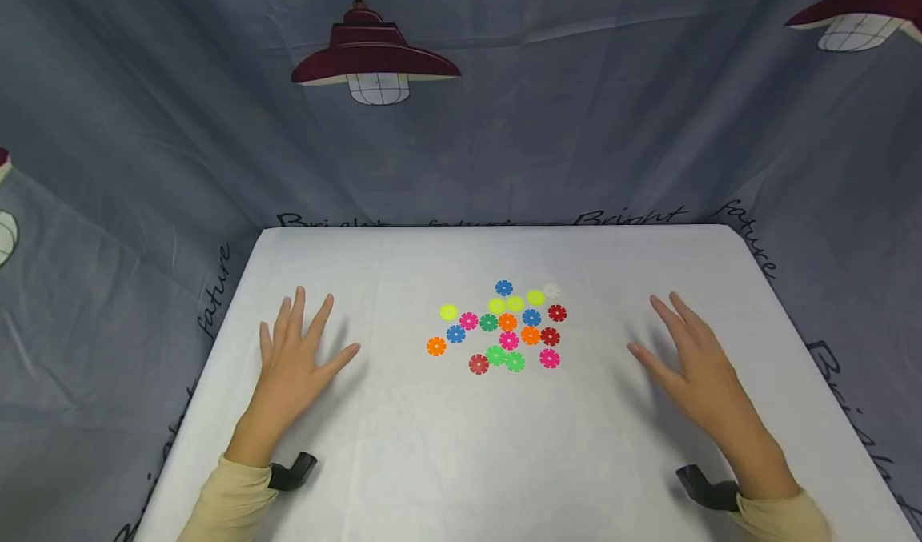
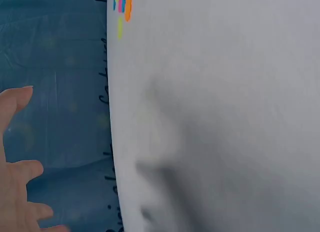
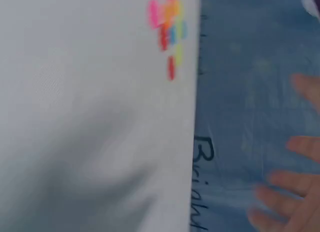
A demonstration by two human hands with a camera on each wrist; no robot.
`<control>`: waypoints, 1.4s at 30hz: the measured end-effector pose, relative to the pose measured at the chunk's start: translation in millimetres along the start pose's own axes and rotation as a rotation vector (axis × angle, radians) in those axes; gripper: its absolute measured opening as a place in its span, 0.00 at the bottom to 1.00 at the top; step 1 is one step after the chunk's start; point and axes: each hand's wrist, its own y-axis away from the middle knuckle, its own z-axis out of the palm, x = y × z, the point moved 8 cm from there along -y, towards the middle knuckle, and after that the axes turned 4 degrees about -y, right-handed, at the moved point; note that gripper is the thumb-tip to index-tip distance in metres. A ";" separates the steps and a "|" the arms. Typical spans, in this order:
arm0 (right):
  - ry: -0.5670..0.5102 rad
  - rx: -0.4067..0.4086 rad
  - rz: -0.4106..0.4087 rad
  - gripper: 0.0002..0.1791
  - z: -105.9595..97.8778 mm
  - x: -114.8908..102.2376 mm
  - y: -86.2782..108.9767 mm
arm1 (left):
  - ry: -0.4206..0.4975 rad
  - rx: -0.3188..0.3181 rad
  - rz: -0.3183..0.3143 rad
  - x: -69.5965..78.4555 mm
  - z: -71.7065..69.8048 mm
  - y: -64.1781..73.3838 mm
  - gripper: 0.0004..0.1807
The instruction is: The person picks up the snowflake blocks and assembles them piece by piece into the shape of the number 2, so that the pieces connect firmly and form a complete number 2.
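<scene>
From here I see the left hand (image 1: 295,374) with its fingers spread apart, and the right hand (image 1: 699,366) spread likewise. Both are raised over the white counter (image 1: 432,454), well apart from the small coloured discs (image 1: 507,323), which lie loosely clustered between them, some touching. Beyond, I see grey cloth (image 1: 547,134) printed with red lamps (image 1: 374,62).

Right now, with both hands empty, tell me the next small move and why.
Probably ease the left hand toward the leftmost orange disc: the hand holds nothing, its fingers are spread, and that disc lies nearest it, apart from the other discs.
</scene>
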 end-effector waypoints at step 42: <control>-0.475 -0.158 0.282 0.16 132.2 30.8 -76.7 | 0.420 -0.178 -0.021 81.8 105.6 -62.0 0.15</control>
